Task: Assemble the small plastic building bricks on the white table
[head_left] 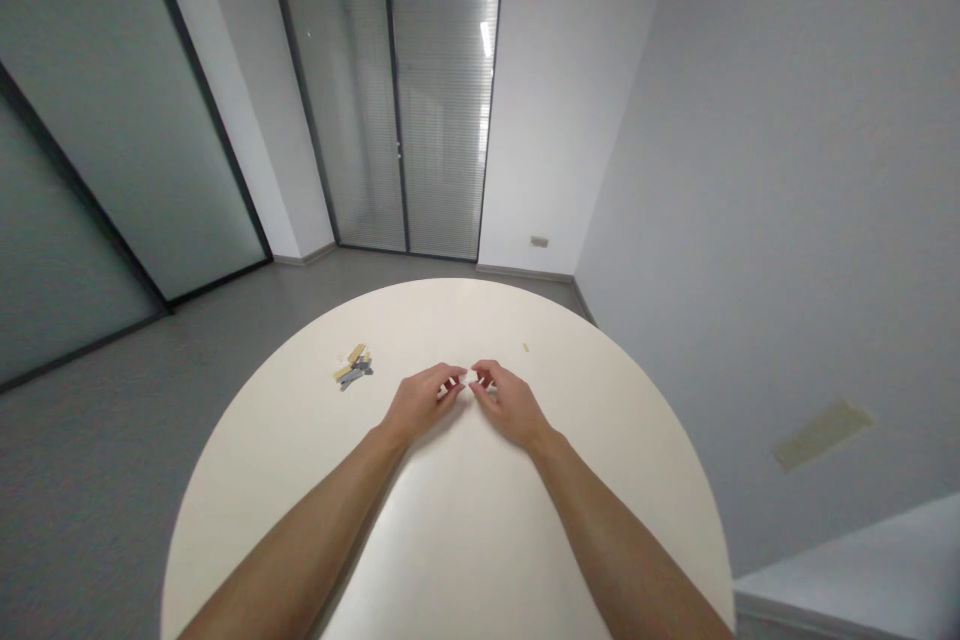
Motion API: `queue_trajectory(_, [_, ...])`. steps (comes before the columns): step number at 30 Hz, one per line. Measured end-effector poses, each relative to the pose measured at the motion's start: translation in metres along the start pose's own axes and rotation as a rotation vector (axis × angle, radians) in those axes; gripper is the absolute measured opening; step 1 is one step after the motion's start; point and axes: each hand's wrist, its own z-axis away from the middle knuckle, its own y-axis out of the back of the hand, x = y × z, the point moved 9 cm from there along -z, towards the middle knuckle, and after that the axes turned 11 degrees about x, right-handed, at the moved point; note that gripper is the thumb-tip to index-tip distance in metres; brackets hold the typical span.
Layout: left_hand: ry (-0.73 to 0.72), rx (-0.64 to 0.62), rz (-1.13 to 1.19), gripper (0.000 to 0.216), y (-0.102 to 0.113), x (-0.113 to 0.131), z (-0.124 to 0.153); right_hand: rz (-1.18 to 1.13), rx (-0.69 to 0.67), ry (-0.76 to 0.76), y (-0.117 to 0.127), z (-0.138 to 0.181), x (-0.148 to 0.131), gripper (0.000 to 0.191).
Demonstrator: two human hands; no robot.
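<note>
Over the middle of the round white table (465,530), my left hand (429,398) and my right hand (510,402) face each other with fingertips almost meeting. Thumb and fingers of each hand are curled together in a pinch. A tiny whitish spot shows between the fingertips, too small to name. Left of my left hand lies a small pile of flat grey and tan pieces (354,369), some overlapping. One small yellowish piece (526,347) lies by itself beyond my right hand.
The table's curved far edge (457,280) lies just past the hands. A grey wall (787,170) rises close on the right, with a strip of tape (823,435) on it. Glass doors with blinds (442,120) stand behind, frosted panels (127,110) on the left.
</note>
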Motion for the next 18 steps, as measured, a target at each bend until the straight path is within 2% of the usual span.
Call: queue_trajectory(18, [-0.006,0.016,0.016,0.019,0.0022,0.0003,-0.0012,0.014,0.012,0.016,0.0006,-0.0003,0.0009,0.024])
